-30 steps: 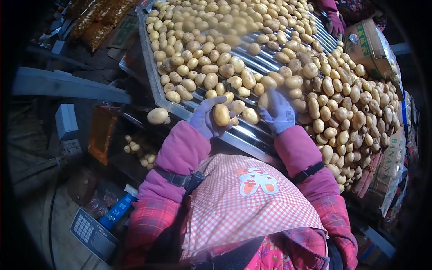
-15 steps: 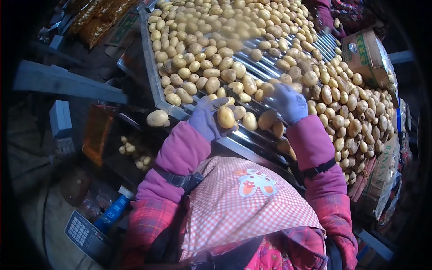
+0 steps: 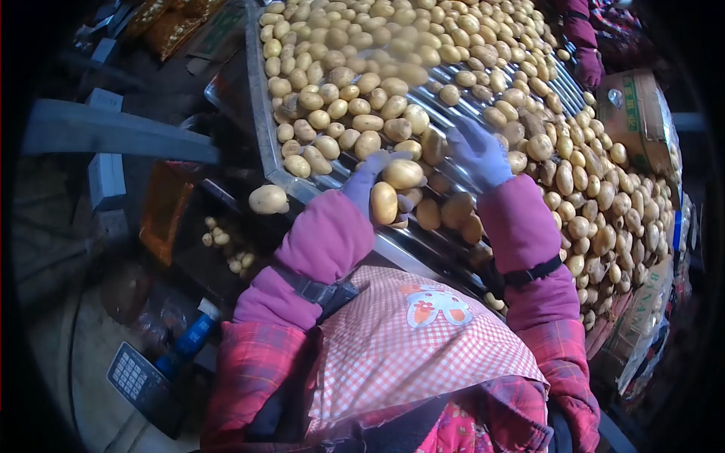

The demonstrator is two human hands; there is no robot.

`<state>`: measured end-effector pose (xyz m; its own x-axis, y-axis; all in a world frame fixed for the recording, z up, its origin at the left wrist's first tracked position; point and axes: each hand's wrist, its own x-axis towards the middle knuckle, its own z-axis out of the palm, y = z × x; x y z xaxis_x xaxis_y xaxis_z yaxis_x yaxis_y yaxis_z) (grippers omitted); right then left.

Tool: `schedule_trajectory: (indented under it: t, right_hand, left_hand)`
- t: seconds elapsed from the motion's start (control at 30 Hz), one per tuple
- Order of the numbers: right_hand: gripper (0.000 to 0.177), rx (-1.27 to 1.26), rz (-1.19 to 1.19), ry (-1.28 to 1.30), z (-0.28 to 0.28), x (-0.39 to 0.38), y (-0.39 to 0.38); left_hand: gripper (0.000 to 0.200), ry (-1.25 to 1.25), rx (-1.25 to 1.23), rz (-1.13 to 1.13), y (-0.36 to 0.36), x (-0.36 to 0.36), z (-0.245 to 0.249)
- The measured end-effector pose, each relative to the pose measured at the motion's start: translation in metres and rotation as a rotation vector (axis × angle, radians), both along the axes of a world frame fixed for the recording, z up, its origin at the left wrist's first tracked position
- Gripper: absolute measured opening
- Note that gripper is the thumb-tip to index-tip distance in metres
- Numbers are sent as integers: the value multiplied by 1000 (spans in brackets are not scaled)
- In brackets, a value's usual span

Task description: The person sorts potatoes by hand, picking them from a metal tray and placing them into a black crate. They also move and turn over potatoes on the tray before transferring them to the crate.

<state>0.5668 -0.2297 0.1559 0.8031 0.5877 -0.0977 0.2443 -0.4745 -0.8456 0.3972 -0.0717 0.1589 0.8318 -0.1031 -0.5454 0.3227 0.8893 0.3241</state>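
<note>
My left hand [image 3: 361, 184], in a lavender glove, is closed round a potato [image 3: 384, 204] at the near edge of the roller table [image 3: 445, 113]. A second, larger potato [image 3: 402, 174] rests against its fingers. My right hand [image 3: 480, 155], gloved alike, lies over the rollers with its fingers stretched forward and apart. Beside those fingers is a blurred potato [image 3: 433, 145]. Between my two hands, several darker potatoes [image 3: 458, 210] sit on the rollers, partly in shadow.
A single potato [image 3: 269, 199] sits outside the metal side rail [image 3: 260, 106]. Heaped potatoes [image 3: 596, 204] lie at right, by a cardboard box [image 3: 634, 113]. Another person's gloved hand [image 3: 589, 68] is at the far right. A keypad device [image 3: 136, 377] stands low left.
My left hand has shifted slightly right, and a second potato now shows at its fingers. My right hand has moved slightly, its fingers now more spread. The other person's hand has moved right.
</note>
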Motion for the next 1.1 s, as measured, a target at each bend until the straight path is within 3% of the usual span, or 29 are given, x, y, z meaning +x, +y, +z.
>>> schedule_trajectory:
  t: [0.1, 0.17, 0.23, 0.27, 0.3, 0.37, 0.43, 0.5, 0.57, 0.6, 0.63, 0.67, 0.73, 0.8, 0.9, 0.93, 0.97, 1.03, 1.1]
  right_hand:
    - [57, -544, 327, -403, -15, 3, 14]
    - [61, -612, 295, -465, -21, -2, 21]
    - [59, -502, 255, -323, -20, 1, 20]
    - [59, -364, 233, -247, -22, 4, 18]
    - [55, -241, 93, 149, -25, 7, 18]
    - [48, 226, 80, 499, -7, 6, 16]
    - [41, 185, 156, 536, -1, 21, 20]
    - [34, 268, 40, 258, -5, 28, 37]
    - [39, 165, 212, 128, -33, 38, 46]
    - [53, -106, 491, -362, -39, 43, 48]
    - [66, -220, 575, -392, -49, 40, 51]
    - [68, -226, 546, -364, -47, 34, 52]
    - [69, -226, 526, -333, -42, 28, 59]
    - [69, -646, 463, -364, -26, 28, 63]
    - [58, -537, 374, -390, -17, 21, 54]
    - [55, -474, 316, -284, -17, 24, 51]
    - [54, -391, 229, -116, -27, 32, 45]
    - [59, 271, 158, 591, -53, 45, 29]
    - [54, 321, 132, 653, -4, 13, 35]
  left_hand:
    - [50, -8, -146, 106, 2, -4, -7]
    - [55, -17, -250, 147, 3, -3, -8]
    - [57, 187, -154, 213, 4, 1, 9]
    - [59, 115, -268, 214, 9, 0, 7]
    - [59, 114, -268, 218, 9, 1, 6]
    - [61, 158, -312, 358, 6, 4, 7]
    - [66, 54, -194, 319, 4, 5, 6]
    - [68, 66, -128, 338, 4, 6, 24]
    - [64, -33, -235, 367, 6, -6, 24]
    - [62, -147, -258, 396, 5, -9, 17]
    - [60, -265, -281, 424, 5, -10, 14]
    - [59, -93, -238, 423, 7, -2, 13]
    - [61, -25, -206, 458, 3, -1, 17]
    - [63, 74, -149, 460, 0, 3, 31]
    - [63, -139, -299, 420, 7, -2, -2]
    - [63, -289, -509, 458, 8, -6, -21]
    - [63, -294, -504, 458, 9, -6, -16]
    - [62, -71, -263, 390, 6, -2, 2]
    - [63, -87, -260, 365, 2, -3, 7]
